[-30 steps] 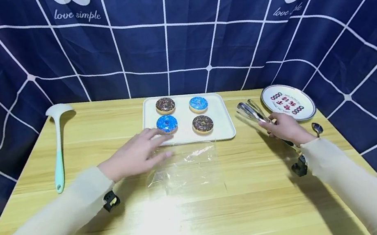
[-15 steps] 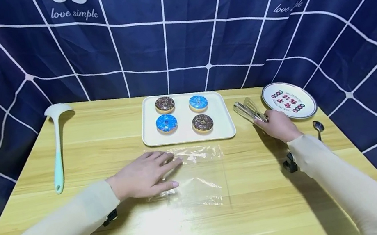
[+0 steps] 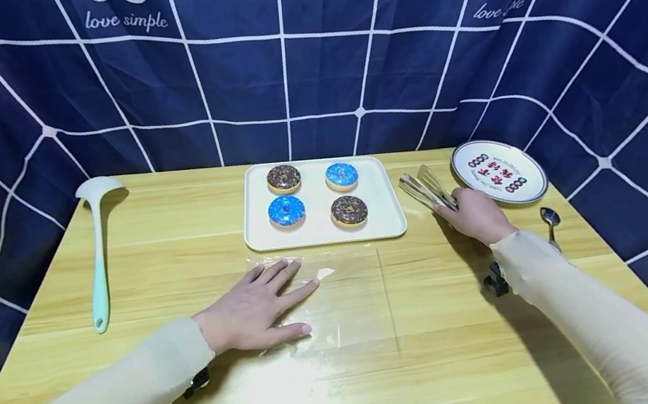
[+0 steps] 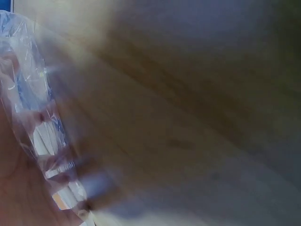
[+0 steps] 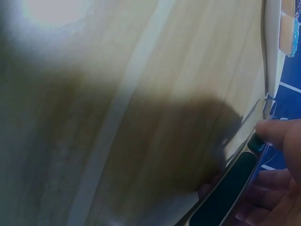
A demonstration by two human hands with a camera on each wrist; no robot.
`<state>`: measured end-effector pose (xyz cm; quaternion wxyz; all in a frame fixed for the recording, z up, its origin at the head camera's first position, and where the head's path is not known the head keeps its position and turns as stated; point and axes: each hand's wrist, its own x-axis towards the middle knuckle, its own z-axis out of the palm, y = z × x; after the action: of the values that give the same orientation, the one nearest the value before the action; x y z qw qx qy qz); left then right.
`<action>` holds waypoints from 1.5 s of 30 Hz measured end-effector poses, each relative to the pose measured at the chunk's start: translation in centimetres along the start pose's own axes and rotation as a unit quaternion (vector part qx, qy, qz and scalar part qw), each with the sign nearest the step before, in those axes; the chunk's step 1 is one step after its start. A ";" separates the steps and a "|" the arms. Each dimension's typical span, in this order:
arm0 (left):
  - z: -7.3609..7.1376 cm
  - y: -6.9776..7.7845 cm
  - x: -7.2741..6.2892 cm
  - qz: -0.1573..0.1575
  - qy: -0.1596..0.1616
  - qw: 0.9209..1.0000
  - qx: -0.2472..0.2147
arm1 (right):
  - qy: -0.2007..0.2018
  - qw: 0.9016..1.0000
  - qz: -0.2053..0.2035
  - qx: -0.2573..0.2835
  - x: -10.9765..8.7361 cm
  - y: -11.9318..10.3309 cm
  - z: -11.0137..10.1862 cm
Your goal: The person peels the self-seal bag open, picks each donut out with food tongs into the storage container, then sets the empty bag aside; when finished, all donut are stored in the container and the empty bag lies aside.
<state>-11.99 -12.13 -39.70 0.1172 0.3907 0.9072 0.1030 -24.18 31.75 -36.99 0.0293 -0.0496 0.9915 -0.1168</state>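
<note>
My left hand (image 3: 255,310) lies flat with spread fingers on a clear plastic bag (image 3: 358,310), in front of the tray. Crinkled film of the bag (image 4: 28,70) overlaps the fingers in the left wrist view. On the right, my right hand (image 3: 474,212) grips metal food tongs (image 3: 425,191), whose ends stand apart and point toward the back left. The right wrist view shows the thumb pressed near the dark green handle inlay of the tongs (image 5: 228,190). Two chocolate doughnuts (image 3: 349,211) and two blue doughnuts (image 3: 286,212) sit on the white tray (image 3: 319,231).
A white plate (image 3: 535,175) with red print stands at the back right, beside the tongs. Nearer lies a small spoon (image 3: 549,216), partly behind the right sleeve. Along the left side rests a pale green ladle (image 3: 101,282). A blue curtain (image 3: 322,73) hangs behind the table.
My left hand has come back from the tray's front edge and spread out on the bag, which now lies flatter and nearer. The right hand has shifted slightly left with the tongs.
</note>
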 end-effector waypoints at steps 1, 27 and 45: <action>0.1 0.1 0.0 -0.001 -0.001 1.000 0.000 | -0.001 1.000 0.000 -0.003 0.0 0.0 0.0; 0.6 0.3 0.2 -0.025 -0.030 0.999 0.017 | -0.002 1.000 0.013 0.002 -0.2 -0.4 0.4; 0.0 0.4 0.7 0.008 0.040 0.997 0.069 | 0.005 1.000 -0.004 -0.004 -0.5 -1.5 -0.6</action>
<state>-12.17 -11.33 -39.73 0.0526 0.4008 0.9129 0.0571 -23.63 30.51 -36.04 0.0237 -0.0529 0.9919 -0.1132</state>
